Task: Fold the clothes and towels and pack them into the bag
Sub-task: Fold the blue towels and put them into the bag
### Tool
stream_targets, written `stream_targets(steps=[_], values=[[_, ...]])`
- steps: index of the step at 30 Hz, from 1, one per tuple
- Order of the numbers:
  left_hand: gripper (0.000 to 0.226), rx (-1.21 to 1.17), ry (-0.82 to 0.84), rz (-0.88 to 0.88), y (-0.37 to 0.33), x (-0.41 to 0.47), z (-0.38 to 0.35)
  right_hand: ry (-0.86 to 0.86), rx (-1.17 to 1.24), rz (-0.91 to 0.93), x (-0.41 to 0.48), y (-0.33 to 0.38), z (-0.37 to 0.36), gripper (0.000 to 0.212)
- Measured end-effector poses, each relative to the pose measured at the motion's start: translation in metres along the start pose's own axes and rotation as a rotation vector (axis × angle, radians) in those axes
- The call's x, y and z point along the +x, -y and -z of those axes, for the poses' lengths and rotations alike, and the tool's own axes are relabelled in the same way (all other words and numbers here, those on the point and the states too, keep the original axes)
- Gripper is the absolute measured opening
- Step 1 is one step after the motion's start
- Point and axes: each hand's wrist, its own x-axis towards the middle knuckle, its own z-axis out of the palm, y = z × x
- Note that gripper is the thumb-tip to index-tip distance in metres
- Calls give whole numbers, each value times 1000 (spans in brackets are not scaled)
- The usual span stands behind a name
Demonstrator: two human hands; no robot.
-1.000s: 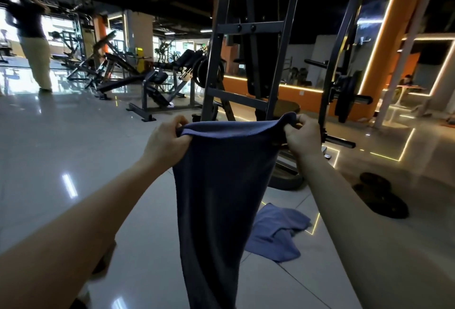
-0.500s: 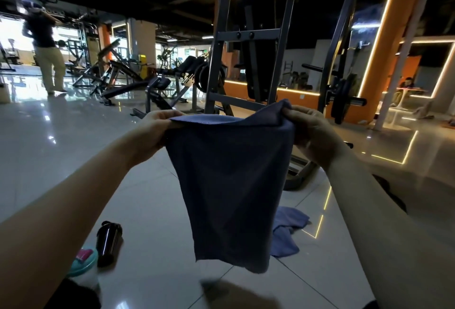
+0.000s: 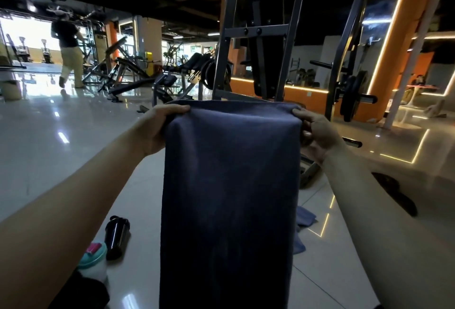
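A dark blue towel [image 3: 229,197] hangs straight down in front of me, stretched flat between both hands at its top edge. My left hand [image 3: 157,127] grips the top left corner, thumb over the front. My right hand [image 3: 314,130] pinches the top right corner. The towel's lower end runs out of the bottom of the frame. A second, lighter blue towel [image 3: 304,220] lies crumpled on the tiled floor behind it, mostly hidden. No bag is plainly visible.
A black bottle [image 3: 115,237] lies on the floor at lower left beside a teal-lidded shaker [image 3: 93,263]. A steel rack [image 3: 256,37] stands straight ahead. Dark weight plates [image 3: 396,195] lie on the right. A person [image 3: 69,47] walks at the far left.
The towel, half a second ago bunched short with its lower edge lifted, now hangs long and flat. My hands have dropped slightly and spread wider apart.
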Motion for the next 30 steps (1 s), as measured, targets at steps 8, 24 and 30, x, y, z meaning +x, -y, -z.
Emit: stream_targets(steps=[8,24,30], values=[[6,460,-279,264,102,72,32,-345,-400,-220,58,-107,20,15],[10,828,-213,379,274,91,76,-295,-687,-441,79,-246,73,19],[11,687,-103,416,342,56,42,-414,-814,-517,42,-261,117,15]])
